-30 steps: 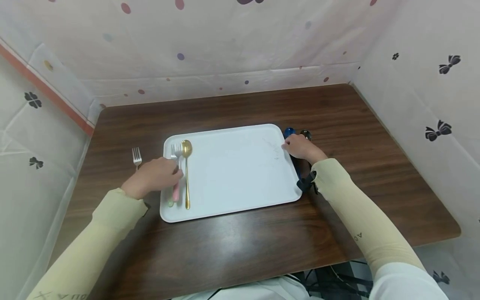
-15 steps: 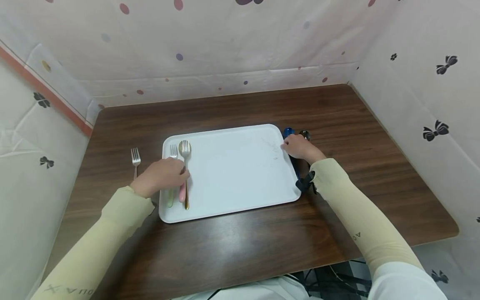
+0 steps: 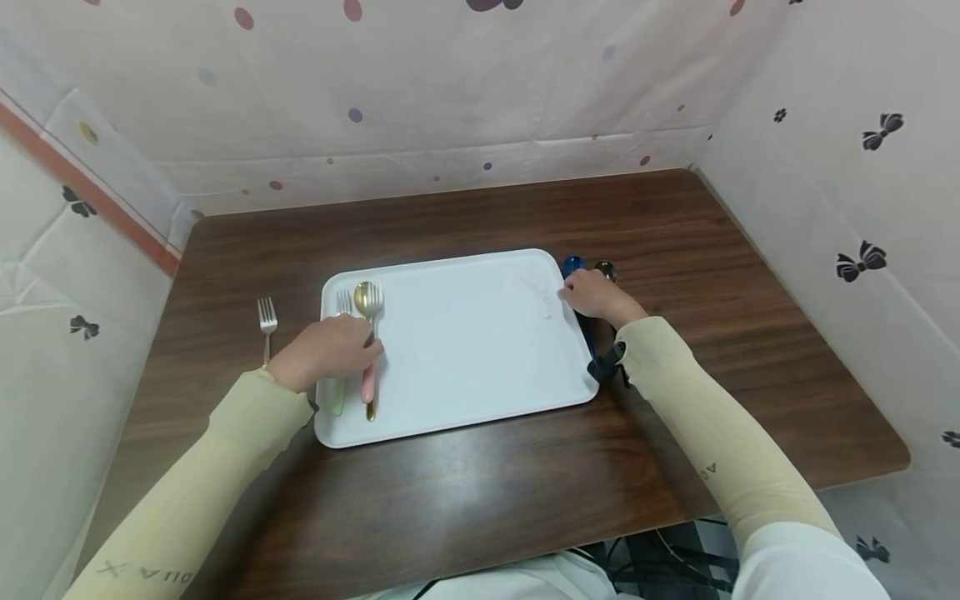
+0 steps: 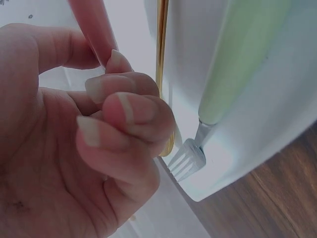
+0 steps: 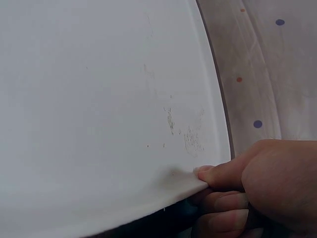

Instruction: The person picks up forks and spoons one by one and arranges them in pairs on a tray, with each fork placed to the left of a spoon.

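Note:
A white tray [image 3: 465, 333] lies on the table, and my right hand [image 3: 598, 296] pinches its right rim between thumb and fingers. Over the tray's left side my left hand [image 3: 324, 354] holds a fork with a pink handle [image 3: 368, 385]; its tines overlap the gold spoon [image 3: 362, 297] in the head view. To the left of that spoon lies a fork with a light green handle [image 3: 339, 398], partly hidden by the hand. In the left wrist view the pink handle [image 4: 94, 25] sits at my thumb and index finger, the other fingers curled in.
Another fork [image 3: 267, 317] lies on the brown table [image 3: 420, 500] left of the tray, its lower end behind my left hand. Beside the tray's right edge are a blue rounded end [image 3: 573, 264] and a dark shiny rounded one [image 3: 606, 268]. Patterned sheets cover the walls.
My left hand has moved a little right with the pink-handled fork, bringing it over the gold spoon. The green-handled fork stays on the tray. My right hand keeps its grip on the rim.

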`<state>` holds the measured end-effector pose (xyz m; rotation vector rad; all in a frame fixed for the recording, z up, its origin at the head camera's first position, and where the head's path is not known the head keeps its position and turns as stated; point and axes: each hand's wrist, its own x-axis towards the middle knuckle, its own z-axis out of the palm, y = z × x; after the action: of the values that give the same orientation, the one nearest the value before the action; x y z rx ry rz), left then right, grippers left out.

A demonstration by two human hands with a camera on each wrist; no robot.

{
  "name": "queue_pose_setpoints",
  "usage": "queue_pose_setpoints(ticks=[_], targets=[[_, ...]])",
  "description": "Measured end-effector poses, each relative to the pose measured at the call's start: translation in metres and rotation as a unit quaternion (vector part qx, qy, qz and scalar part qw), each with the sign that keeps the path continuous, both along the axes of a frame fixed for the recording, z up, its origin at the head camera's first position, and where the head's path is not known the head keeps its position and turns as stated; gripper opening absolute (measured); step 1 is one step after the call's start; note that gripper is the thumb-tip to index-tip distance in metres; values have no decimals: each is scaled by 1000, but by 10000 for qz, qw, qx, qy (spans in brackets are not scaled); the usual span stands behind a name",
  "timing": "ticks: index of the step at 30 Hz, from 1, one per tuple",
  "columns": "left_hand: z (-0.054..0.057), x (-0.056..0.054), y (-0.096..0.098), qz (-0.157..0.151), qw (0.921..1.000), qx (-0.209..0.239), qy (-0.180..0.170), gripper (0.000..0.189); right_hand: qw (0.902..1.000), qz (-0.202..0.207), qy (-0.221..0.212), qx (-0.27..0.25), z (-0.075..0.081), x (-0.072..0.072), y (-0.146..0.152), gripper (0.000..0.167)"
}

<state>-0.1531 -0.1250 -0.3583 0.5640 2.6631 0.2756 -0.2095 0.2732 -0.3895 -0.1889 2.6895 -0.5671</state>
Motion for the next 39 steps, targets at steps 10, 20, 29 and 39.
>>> queue_pose_setpoints(ticks=[10,20,29,39], targets=[[-8,-7,6,-247,9997,77,-10,28,10000,-16,24,-16,-6,-3,-3,30],[-12,-15,19,-433,9990,-54,45,29,9999,-147,-16,7,-6,-5,-5,33],[-17,-21,27,-493,9988,-21,60,29,9998,-167,18,64,-7,-6,-6,31],[-17,-25,36,-466,9989,-20,-39,31,9997,-244,57,64,-8,-6,-9,30]])
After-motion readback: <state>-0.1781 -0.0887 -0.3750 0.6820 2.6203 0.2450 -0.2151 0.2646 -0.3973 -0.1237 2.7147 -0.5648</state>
